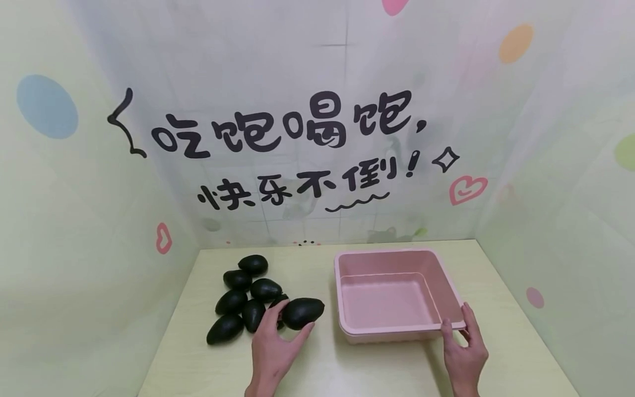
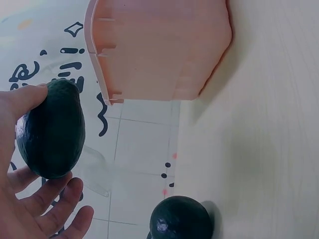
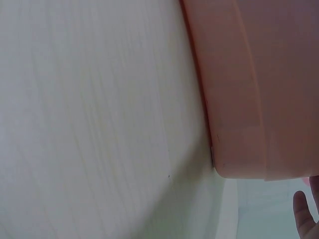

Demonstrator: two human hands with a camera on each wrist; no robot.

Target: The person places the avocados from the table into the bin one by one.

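Head view: just left of the pink, rectangular plastic basin [image 1: 392, 332], the left hand [image 1: 274, 346] pinches a dark, glossy, egg-shaped avocado [image 1: 303, 314], long axis sideways, tapered end basinward; the right hand [image 1: 464, 353] grips the basin's near right corner. Beyond the basin, black Chinese lettering [image 1: 316, 182] reads "吃饱喝饱, 快乐不倒!"

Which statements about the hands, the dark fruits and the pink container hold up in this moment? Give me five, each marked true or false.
1. The left hand holds a dark fruit. True.
2. The right hand also holds a dark fruit. False: it holds the pink container at its near right corner.
3. Several loose fruits lie on the table, left of the pink container. True.
4. The pink container is full of fruit. False: no fruit lies in it.
5. The dark fruit in the left hand is already inside the pink container. False: it is outside, to the left.
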